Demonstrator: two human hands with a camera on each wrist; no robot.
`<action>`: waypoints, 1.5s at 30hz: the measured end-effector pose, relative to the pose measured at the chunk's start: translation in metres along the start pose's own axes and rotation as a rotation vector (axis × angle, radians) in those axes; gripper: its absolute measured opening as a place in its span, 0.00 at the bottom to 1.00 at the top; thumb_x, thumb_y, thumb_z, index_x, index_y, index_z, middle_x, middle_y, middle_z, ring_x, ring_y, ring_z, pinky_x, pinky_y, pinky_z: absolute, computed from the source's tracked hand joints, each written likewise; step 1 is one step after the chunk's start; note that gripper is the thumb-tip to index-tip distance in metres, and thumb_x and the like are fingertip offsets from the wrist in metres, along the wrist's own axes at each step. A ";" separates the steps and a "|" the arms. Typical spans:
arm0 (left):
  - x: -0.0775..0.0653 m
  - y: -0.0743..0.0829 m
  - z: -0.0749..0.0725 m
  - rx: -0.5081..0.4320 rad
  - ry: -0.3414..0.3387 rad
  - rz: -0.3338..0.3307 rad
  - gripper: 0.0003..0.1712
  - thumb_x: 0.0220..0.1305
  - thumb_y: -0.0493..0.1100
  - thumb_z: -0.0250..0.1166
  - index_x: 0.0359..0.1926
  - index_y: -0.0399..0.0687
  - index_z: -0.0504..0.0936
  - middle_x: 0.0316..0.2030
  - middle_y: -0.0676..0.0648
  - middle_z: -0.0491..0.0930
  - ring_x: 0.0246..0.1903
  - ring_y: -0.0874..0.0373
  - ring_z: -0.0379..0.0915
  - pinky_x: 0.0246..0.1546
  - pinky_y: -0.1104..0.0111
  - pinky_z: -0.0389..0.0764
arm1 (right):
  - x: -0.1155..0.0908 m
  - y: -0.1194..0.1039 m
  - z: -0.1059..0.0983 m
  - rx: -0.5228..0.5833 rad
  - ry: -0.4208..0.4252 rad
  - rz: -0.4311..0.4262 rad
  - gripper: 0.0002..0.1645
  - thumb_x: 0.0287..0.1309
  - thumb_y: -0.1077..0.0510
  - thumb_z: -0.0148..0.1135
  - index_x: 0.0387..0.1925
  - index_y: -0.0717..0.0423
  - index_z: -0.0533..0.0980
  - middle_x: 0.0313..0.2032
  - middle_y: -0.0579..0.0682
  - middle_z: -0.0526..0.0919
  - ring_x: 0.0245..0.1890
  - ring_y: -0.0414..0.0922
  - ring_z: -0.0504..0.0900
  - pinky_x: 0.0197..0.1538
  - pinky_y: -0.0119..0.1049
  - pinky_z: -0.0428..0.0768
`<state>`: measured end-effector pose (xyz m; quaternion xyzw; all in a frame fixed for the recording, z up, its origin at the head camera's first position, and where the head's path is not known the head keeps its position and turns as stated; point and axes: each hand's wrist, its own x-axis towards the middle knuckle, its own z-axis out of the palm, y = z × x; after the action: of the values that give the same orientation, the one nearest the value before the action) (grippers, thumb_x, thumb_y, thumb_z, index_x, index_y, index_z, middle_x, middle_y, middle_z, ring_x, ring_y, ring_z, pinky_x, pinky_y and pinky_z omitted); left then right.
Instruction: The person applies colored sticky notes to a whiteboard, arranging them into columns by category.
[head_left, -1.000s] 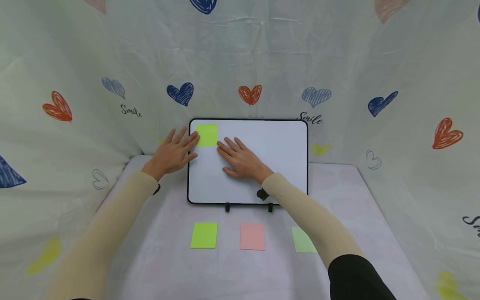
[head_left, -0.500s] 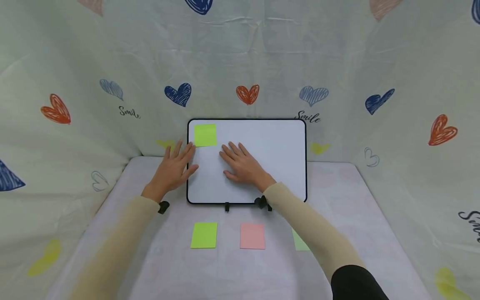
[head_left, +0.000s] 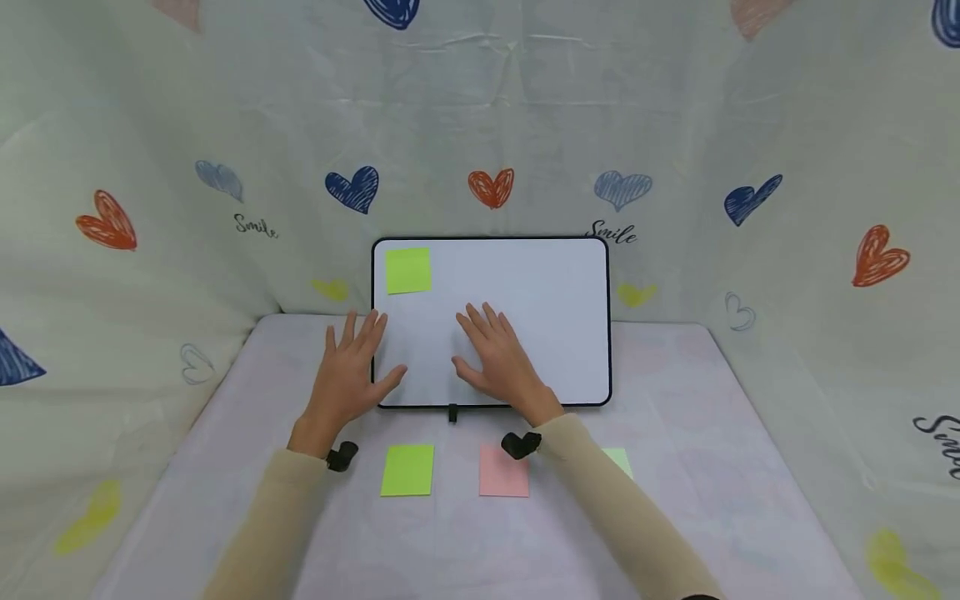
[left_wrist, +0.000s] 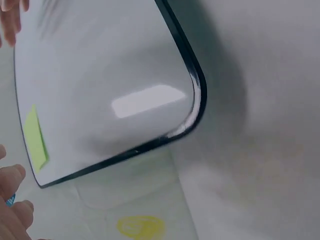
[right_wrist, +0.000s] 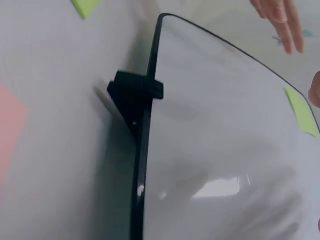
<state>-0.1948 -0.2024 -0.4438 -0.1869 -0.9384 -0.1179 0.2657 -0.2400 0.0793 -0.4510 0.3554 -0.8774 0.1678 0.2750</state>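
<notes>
A white board (head_left: 555, 333) with a black frame stands tilted at the back of the table. On its upper left corner sticks a yellow-green sticky note (head_left: 408, 271), also visible in the left wrist view as a narrow strip (left_wrist: 35, 140). My left hand (head_left: 347, 371) overlaps the board's left edge, fingers spread and holding nothing. Over the board's lower middle is my right hand (head_left: 501, 360), fingers extended, with nothing in it. In front lie a yellow-green sticky note (head_left: 407, 471), a pink one (head_left: 498, 477), partly behind the right wrist, and a pale green one (head_left: 619, 460), mostly hidden by the right sleeve.
Black clips hold up the board's bottom edge; one clip (right_wrist: 134, 90) shows close in the right wrist view. A white cloth covers the table (head_left: 450, 542). Behind rises a pale curtain (head_left: 450, 92) printed with hearts. Both wrists carry small black cameras (head_left: 342, 456).
Both hands have drawn back and down from the note on the board, which stays in place. The right forearm now covers part of the pink note. The view has shifted slightly.
</notes>
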 end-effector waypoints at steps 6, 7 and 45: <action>-0.017 0.019 -0.006 -0.104 0.041 -0.090 0.51 0.60 0.59 0.70 0.78 0.43 0.62 0.74 0.35 0.66 0.77 0.30 0.52 0.70 0.25 0.49 | -0.030 -0.010 -0.010 0.092 0.064 0.122 0.41 0.63 0.48 0.67 0.73 0.61 0.67 0.71 0.66 0.71 0.73 0.68 0.65 0.71 0.67 0.66; -0.020 0.023 -0.006 -0.122 0.057 -0.098 0.51 0.60 0.58 0.70 0.78 0.43 0.62 0.74 0.35 0.67 0.77 0.29 0.52 0.70 0.25 0.48 | -0.035 -0.011 -0.013 0.107 0.074 0.141 0.42 0.63 0.48 0.68 0.73 0.61 0.67 0.71 0.66 0.71 0.73 0.69 0.65 0.71 0.68 0.66; -0.119 0.060 -0.017 -0.087 -0.072 -0.149 0.55 0.52 0.60 0.75 0.77 0.45 0.65 0.72 0.38 0.70 0.75 0.29 0.56 0.68 0.25 0.53 | -0.135 -0.069 -0.025 0.236 0.057 0.177 0.48 0.52 0.53 0.76 0.72 0.63 0.67 0.70 0.66 0.72 0.71 0.73 0.67 0.67 0.70 0.69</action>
<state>-0.0682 -0.1885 -0.4868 -0.1319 -0.9527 -0.1710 0.2137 -0.1013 0.1159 -0.5057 0.3016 -0.8714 0.3034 0.2402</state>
